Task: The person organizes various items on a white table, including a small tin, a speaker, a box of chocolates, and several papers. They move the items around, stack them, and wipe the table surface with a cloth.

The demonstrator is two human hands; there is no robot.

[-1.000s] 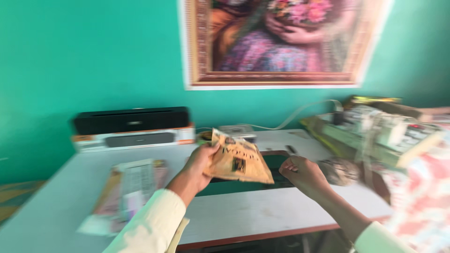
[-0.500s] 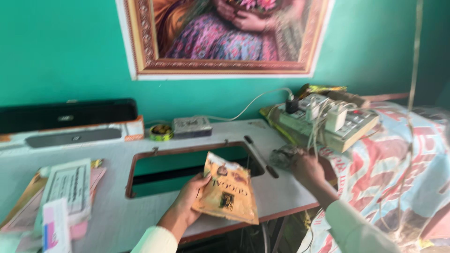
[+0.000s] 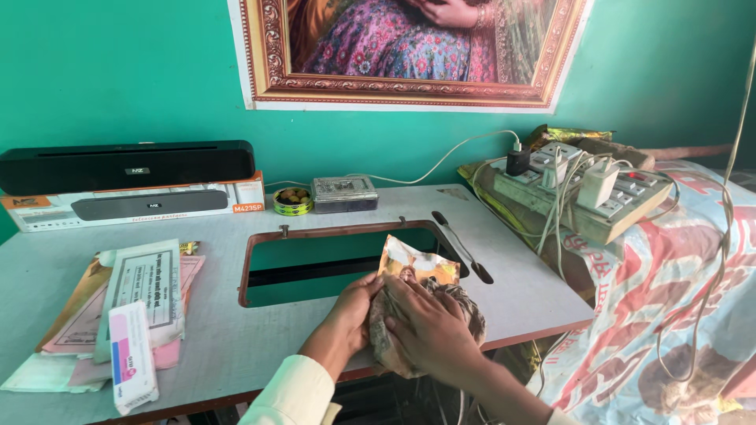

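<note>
Centrally, the grey tabletop (image 3: 236, 346) carries a rectangular cut-out (image 3: 331, 264) with a brown rim. At the rear edge, a black speaker bar (image 3: 126, 165) rests on its box (image 3: 134, 208). Loose papers (image 3: 118, 315) lie at the left. The yellow-orange packet (image 3: 417, 267) sits at the front edge, just right of the cut-out, with crumpled patterned material (image 3: 465, 311) against it. Left hand (image 3: 354, 311) curls closed on the packet's left side; right hand (image 3: 429, 330) presses flat on top, fingers spread, gripping nothing that can be made out. Judged handling: light, thin, flexible, easily creased; take hold at the edges
</note>
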